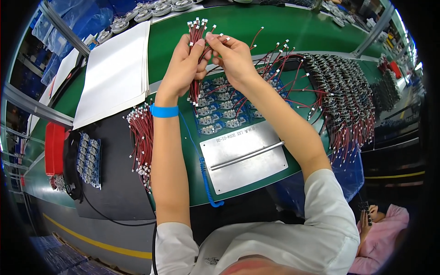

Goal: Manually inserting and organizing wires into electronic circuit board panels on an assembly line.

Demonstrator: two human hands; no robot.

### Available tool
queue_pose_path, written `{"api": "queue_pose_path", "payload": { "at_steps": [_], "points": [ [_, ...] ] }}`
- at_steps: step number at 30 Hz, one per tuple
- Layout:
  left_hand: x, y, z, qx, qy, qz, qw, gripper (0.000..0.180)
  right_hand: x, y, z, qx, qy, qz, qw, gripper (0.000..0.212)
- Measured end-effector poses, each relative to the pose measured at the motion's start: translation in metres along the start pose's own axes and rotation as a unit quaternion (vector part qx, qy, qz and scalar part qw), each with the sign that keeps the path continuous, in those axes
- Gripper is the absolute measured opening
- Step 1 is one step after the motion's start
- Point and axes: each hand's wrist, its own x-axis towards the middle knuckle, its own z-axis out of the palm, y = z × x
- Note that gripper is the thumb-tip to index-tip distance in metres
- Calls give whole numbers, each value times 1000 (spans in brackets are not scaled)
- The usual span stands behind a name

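My left hand (181, 68) is closed around a bundle of thin red and black wire leads (196, 33) with white plug ends. The leads stick out above the fist and hang below it. Close beside it, my right hand (234, 57) has thumb and fingers pinched together at the plug end of a wire lead next to the bundle. Both hands are over the far edge of a panel of blue circuit boards (229, 106), which carry white parts. Several wire leads (286, 68) fan out from the boards' right side. A blue wrist strap (165, 111) circles my left wrist.
A silver metal plate (243, 158) with a raised bar lies nearest me. Left are more wire leads (141, 137), white sheets (117, 64) and a blue board panel (89, 160). Right stands a dense stack of wired boards (343, 91). A coiled blue cord (206, 181) crosses the table edge. Another person (382, 233) sits lower right.
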Motion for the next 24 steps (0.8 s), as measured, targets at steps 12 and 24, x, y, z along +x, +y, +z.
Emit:
{"api": "queue_pose_path", "payload": {
  "at_steps": [12,24],
  "points": [
    [6,-8,8,110,79,85,987,23,-3,13,13,37,27,-96,994,33],
    [-26,57,-25,96,364,299,877,24,-7,-30,-2,-54,-173,30,983,19]
  ]
}}
